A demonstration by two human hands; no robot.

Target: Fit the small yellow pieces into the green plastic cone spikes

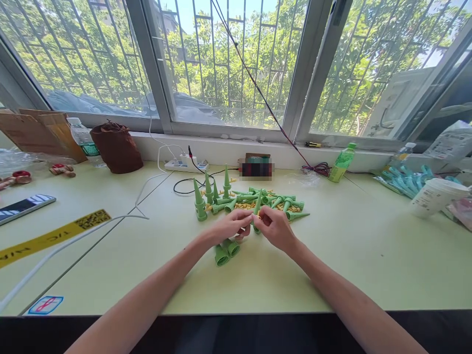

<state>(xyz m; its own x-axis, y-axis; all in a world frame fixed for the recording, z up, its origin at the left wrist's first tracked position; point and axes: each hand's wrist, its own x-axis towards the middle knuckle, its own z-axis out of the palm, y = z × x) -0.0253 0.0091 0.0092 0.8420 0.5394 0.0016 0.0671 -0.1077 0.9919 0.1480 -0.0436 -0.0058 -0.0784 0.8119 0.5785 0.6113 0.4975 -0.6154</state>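
Head view: the left hand (236,223) grips an upright green watering spike (257,204); the right hand (275,227), narrowed, pinches a yellow valve (258,215) at its side. Two spare spikes (221,256) lie nearside of the left hand.

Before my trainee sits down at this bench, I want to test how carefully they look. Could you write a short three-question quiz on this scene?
1. True or false: the green cone between the left hand and the right hand has its tip pointing up.
2. Which of these is to the right of both hands? A) the brown bag; B) the green-capped bottle; C) the phone.
3. Fill the gap: the two green cones lying nearest the person are closer to the ____ hand.

Key: 1. True. 2. B. 3. Left.
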